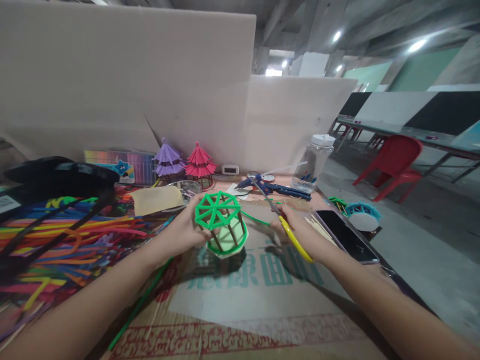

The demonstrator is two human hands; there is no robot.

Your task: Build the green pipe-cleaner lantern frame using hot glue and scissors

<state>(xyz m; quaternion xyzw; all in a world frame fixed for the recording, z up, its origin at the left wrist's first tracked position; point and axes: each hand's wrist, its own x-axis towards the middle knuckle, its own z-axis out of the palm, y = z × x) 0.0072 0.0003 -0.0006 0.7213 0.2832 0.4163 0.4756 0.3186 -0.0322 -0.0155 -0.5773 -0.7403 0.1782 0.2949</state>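
**A:** The left hand (186, 229) is curled tight around the side of a green pipe-cleaner cage (221, 225) with a domed top and thin wooden uprights. It's held just above the far half of the flattened brown cardboard sheet (258, 300) with teal print.

**B:** And the right hand (312, 238)?

**A:** Closed around yellow-handled scissors (288, 232), with the blades angled up and away over the sheet's far edge. I can't tell whether the blades are parted.

**B:** Anything between the two hands?

**A:** A loose green pipe-cleaner strand (255, 218) runs from the cage across to the scissors, also above the sheet.

**B:** What's around it?

**A:** Past the sheet's far edge lies a blue glue gun (279, 189), with a clear plastic jar with a white lid (315, 160) behind it. Beyond the far-left corner stand a purple pipe-cleaner pavilion (168, 160) and a pink one (200, 162). A heap of multicoloured pipe cleaners (56, 232) is off the left edge. A black smartphone (347, 235) lies flat off the right edge.
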